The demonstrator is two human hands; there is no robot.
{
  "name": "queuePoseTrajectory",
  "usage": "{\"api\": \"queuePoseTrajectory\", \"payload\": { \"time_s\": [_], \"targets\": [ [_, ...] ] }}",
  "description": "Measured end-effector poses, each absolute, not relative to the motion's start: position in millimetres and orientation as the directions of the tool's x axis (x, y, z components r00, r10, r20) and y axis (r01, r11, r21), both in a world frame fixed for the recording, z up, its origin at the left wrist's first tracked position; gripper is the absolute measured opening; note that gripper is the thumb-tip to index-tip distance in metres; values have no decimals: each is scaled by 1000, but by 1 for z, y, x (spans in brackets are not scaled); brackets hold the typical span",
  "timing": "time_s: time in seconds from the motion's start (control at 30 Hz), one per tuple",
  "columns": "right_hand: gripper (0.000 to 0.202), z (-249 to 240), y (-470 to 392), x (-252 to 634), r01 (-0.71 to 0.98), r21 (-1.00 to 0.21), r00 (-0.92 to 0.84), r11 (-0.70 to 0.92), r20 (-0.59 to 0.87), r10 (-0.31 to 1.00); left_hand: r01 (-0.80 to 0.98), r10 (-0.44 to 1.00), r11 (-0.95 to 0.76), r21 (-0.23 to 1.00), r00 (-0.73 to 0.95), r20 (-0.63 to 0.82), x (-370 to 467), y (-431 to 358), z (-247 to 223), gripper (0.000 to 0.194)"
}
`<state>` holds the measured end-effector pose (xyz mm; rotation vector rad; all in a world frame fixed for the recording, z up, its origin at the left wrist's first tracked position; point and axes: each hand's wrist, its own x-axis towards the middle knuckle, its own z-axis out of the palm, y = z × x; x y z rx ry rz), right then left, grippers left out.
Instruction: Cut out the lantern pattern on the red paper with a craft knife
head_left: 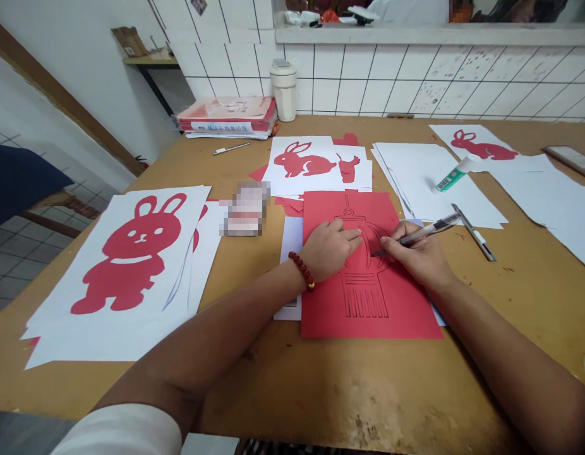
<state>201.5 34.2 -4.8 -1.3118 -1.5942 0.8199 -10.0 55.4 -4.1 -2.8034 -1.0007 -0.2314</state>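
A red sheet (pixel 321 316) lies on the table, bearing a dark line drawing of a lantern with a fringe. My left hand (pixel 328 248) rests flat on the sheet's left part, fingers spread over the drawing, nothing held. A beaded red bracelet (pixel 301 270) circles that wrist. In my right hand (pixel 418 253) is a pen (pixel 428 230), its tip touching the sheet inside the lantern's body. The fingers are closed round the pen. White and bluish paper (pixel 291 253) sticks out from under the red sheet.
White sheets with a red rabbit cutout (pixel 136 278) lie left; another rabbit sheet (pixel 304 165) lies behind. A glue stick (pixel 456 174) stands on white papers (pixel 416 164), near a utility knife (pixel 473 232). At the back are a paper stack (pixel 226 118) and white cup (pixel 283 91).
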Motion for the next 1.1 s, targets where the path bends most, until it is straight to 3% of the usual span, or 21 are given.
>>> {"api": "queuePoseTrajectory", "payload": {
  "time_s": [1.1],
  "targets": [
    [28,-1,32,200,365,-899,-107,241,216,970,638,616,-764,-91,765,189,-10,55,-4,37]
  ]
}}
